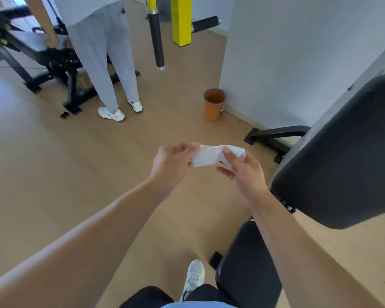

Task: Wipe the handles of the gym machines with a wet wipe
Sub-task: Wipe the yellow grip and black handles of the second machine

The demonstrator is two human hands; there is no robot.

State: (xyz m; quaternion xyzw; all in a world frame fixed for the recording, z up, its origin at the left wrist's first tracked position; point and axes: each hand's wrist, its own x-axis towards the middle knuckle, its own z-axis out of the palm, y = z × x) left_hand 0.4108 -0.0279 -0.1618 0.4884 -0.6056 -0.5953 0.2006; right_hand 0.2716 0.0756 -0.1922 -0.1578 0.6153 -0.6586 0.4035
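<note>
A white wet wipe (211,155) is stretched between both hands at mid-frame, above the wooden floor. My left hand (172,165) pinches its left end and my right hand (245,174) pinches its right end. Far ahead, a yellow machine has a black padded handle (156,38) hanging down and a second black handle (205,23) sticking out sideways to the right. Neither hand is near those handles.
A black padded backrest (342,152) and seat (249,263) of a machine stand close on my right. An orange bin (213,104) sits by the white wall. A person in grey trousers (107,52) stands at a black bench (31,45) at far left.
</note>
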